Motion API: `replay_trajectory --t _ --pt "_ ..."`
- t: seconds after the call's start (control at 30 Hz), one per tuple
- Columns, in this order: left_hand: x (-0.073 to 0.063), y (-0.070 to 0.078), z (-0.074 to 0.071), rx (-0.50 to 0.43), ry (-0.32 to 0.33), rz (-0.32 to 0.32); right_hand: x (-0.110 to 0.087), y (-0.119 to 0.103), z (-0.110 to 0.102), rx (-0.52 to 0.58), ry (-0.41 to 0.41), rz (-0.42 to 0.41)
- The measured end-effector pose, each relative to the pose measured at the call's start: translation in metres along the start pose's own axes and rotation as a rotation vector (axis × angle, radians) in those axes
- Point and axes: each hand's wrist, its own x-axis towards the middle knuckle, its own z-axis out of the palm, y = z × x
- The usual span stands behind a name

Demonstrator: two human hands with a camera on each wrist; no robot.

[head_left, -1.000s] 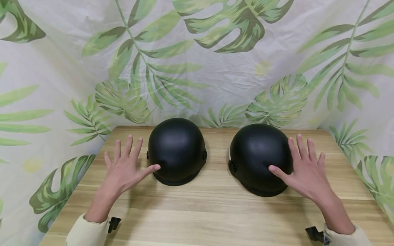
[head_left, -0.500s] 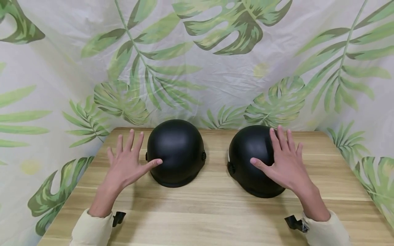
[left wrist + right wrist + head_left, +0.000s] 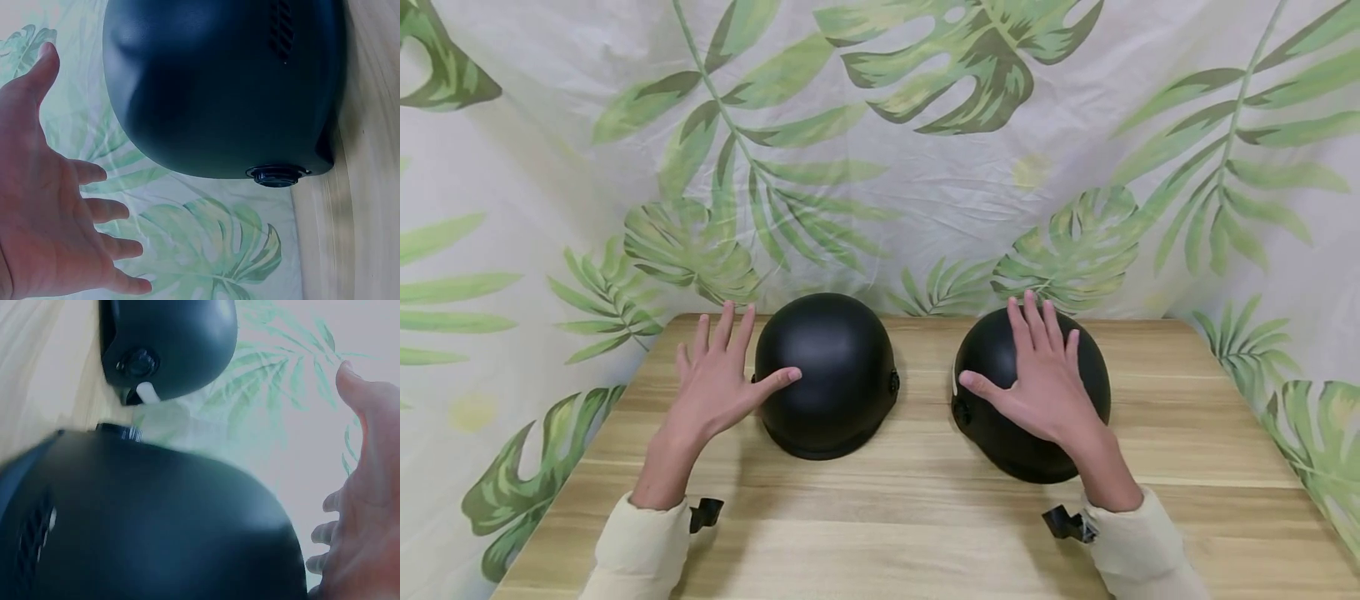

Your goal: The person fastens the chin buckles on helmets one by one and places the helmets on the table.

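Note:
Two matte black helmets sit upright on the wooden table, side by side with a gap between them. My left hand (image 3: 711, 396) hovers with spread fingers beside the left helmet (image 3: 823, 375); its thumb overlaps the helmet in the head view. A gap between that hand and the shell shows in the left wrist view, where a round side knob (image 3: 278, 176) and vent slots are visible. Above the right helmet (image 3: 1037, 454) is my right hand (image 3: 1045, 392), fingers extended, covering part of the shell. In the right wrist view this hand (image 3: 369, 506) stands apart from the near helmet (image 3: 156, 525).
The wooden table (image 3: 880, 533) reaches back to a leaf-printed cloth (image 3: 925, 200), which hangs behind it and along both sides. A small black device (image 3: 706, 515) sits at the left cuff, and another black device (image 3: 1067, 523) at the right cuff.
My right hand has moved left, from the right helmet's right side to over its shell. The left hand has shifted slightly right and up. Both helmets stay in place on the table.

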Motion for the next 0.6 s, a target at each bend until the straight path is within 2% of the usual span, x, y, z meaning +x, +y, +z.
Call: replay_trajectory --t 0.37,0.5,0.6 --pt "0.009 -0.005 0.001 -0.051 0.01 0.024 0.019 -0.029 0.019 0.039 0.005 -0.033" --pt "0.013 -0.009 0.001 -0.074 0.021 0.039 0.024 -0.039 0.025 0.049 0.025 -0.043" --pt "0.014 -0.011 0.002 -0.09 0.007 0.059 0.028 -0.048 0.031 0.044 0.048 -0.047"
